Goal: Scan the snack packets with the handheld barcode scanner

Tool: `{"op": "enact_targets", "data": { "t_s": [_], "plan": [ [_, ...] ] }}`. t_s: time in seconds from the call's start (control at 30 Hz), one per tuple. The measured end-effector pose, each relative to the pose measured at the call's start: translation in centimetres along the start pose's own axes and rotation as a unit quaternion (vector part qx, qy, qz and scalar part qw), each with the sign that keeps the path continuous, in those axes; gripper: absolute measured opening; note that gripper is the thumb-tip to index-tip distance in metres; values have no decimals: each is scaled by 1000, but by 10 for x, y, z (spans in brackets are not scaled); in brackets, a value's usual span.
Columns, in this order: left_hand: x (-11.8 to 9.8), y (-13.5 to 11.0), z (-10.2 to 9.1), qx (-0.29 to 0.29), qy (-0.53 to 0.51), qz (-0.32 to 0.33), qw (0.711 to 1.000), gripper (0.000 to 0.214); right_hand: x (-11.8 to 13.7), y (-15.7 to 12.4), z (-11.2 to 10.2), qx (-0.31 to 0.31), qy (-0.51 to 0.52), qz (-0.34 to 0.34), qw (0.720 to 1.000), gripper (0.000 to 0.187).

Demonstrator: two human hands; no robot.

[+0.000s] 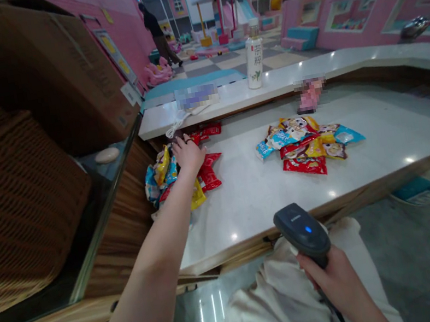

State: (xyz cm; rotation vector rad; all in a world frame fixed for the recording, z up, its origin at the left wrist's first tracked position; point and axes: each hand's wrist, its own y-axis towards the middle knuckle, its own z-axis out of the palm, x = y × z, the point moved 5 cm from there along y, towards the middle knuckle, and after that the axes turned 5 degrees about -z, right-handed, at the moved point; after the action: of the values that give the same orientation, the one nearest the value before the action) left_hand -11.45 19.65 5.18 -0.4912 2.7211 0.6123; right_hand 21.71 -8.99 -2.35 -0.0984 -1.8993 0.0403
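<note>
My left hand [190, 155] reaches across the white counter [249, 216] and rests on a heap of colourful snack packets [171, 174], with its fingers apart and no packet clearly lifted. Red, yellow and blue wrappers lie under and around it. My right hand [332, 282] is low near my body, wrapped around the grip of a black handheld barcode scanner [302, 229], whose blue light is lit. A second heap of snack packets [304, 145] lies mid-counter, away from both hands. White cloth [281, 299] covers my lap area below the scanner.
A white bottle [254, 57] stands on a raised white ledge [287, 76]. A blurred pink item [309, 95] lies at the counter's far edge. A cardboard box [29, 77] and wicker basket [5, 176] fill the left side. A person stands far off in a pink play area.
</note>
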Motion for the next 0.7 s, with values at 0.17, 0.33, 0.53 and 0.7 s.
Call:
{"op": "enact_targets", "data": {
  "t_s": [0.17, 0.33, 0.53, 0.7],
  "plan": [
    [2, 8, 7, 60, 23, -5, 998, 82, 4, 1, 2, -1, -8, -15, 1000, 30],
    [-7, -6, 12, 85, 1, 19, 996, 57, 2, -1, -1, 5, -6, -5, 1000, 29],
    [-11, -27, 5, 113, -170, 42, 978, 54, 6, 0, -5, 21, -34, -32, 999, 30],
    [-11, -52, -9, 150, -437, -11, 887, 51, 7, 0, -7, 22, -27, -18, 999, 31]
  ]
}}
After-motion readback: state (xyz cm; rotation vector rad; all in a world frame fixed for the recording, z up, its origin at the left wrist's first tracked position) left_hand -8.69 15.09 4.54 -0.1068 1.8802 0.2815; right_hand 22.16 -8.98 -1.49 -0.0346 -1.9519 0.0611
